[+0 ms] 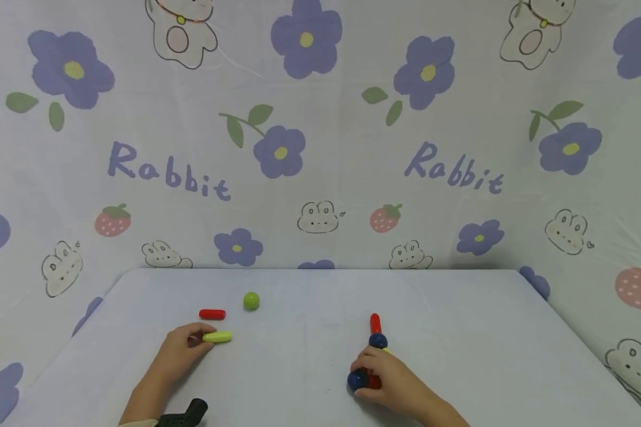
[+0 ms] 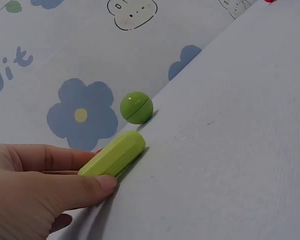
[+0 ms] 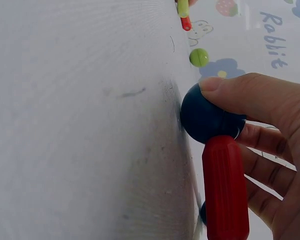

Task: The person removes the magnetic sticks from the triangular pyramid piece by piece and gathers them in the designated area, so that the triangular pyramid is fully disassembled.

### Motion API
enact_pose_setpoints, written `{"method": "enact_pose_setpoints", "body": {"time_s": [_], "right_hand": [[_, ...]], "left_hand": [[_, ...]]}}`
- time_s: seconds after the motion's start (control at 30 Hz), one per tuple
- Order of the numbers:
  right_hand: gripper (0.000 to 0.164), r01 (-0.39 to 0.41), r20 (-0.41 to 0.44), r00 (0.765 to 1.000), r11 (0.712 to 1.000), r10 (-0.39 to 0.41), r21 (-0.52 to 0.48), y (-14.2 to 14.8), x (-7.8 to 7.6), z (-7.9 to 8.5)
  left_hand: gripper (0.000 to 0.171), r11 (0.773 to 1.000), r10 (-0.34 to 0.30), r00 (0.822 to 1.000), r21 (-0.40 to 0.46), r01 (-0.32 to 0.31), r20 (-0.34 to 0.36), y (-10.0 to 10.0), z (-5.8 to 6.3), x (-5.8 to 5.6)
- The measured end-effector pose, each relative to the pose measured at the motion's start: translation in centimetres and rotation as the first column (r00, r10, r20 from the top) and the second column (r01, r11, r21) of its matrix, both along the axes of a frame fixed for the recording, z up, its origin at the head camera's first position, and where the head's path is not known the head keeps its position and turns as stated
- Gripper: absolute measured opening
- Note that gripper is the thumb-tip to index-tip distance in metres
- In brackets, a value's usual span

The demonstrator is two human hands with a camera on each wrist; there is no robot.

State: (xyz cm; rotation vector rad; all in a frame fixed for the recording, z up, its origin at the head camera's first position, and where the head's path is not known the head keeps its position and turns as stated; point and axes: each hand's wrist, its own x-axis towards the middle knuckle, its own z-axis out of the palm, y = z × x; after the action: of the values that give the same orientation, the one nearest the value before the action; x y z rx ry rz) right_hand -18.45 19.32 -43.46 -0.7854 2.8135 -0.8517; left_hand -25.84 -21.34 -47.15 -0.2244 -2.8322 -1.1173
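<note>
Printed cloth [image 1: 347,166] backs the tabletop [image 1: 294,367]. Head view: nearer its left edge, the left hand [image 1: 181,349] pinches a yellow stick [image 1: 221,337] — lengthwise toward the right edge. Left wrist: green ball [image 2: 136,108] beyond. Right wrist: right hand [image 3: 286,117] grips a blue ball [image 3: 207,117] — red stick [image 3: 225,190] touching it.

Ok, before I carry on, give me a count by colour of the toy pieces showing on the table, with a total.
Red sticks: 3
Yellow pieces: 2, one mostly hidden by the right hand
Blue balls: 2
Green ball: 1
Total showing: 8
</note>
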Motion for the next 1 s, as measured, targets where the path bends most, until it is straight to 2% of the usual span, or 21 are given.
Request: {"method": "enact_pose_setpoints", "body": {"time_s": [0.13, 0.23, 0.4, 0.63, 0.87, 1.0], "right_hand": [[0.025, 0.002, 0.004, 1.000, 1.000, -0.002, -0.003, 0.00, 0.05, -0.05], [0.025, 0.004, 0.001, 1.000, 1.000, -0.004, -0.004, -0.01, 0.08, -0.07], [0.026, 0.007, 0.000, 1.000, 1.000, -0.007, -0.009, -0.02, 0.12, -0.04], [0.026, 0.005, -0.011, 1.000, 1.000, -0.005, -0.005, -0.01, 0.22, -0.07], [0.026, 0.010, -0.006, 1.000, 1.000, -0.010, -0.007, -0.08, 0.28, -0.06], [0.026, 0.011, -0.007, 1.000, 1.000, -0.011, -0.005, -0.12, 0.32, -0.04]], "left_hand": [[0.025, 0.997, 0.021, 0.993, -0.072, -0.029, -0.114, -0.51, -0.16, 0.08], [0.028, 0.993, 0.054, 0.987, -0.098, -0.070, -0.154, -0.68, -0.08, 0.17], [0.032, 0.986, 0.104, 0.981, -0.109, -0.123, -0.165, -0.78, 0.03, 0.27], [0.030, 0.983, 0.113, 0.974, -0.118, -0.138, -0.196, -0.64, -0.09, 0.19], [0.025, 0.985, 0.102, 0.974, -0.119, -0.127, -0.203, -0.12, -0.15, 0.09], [0.023, 0.982, 0.116, 0.972, -0.120, -0.142, -0.206, 0.00, -0.15, 0.18]]}}
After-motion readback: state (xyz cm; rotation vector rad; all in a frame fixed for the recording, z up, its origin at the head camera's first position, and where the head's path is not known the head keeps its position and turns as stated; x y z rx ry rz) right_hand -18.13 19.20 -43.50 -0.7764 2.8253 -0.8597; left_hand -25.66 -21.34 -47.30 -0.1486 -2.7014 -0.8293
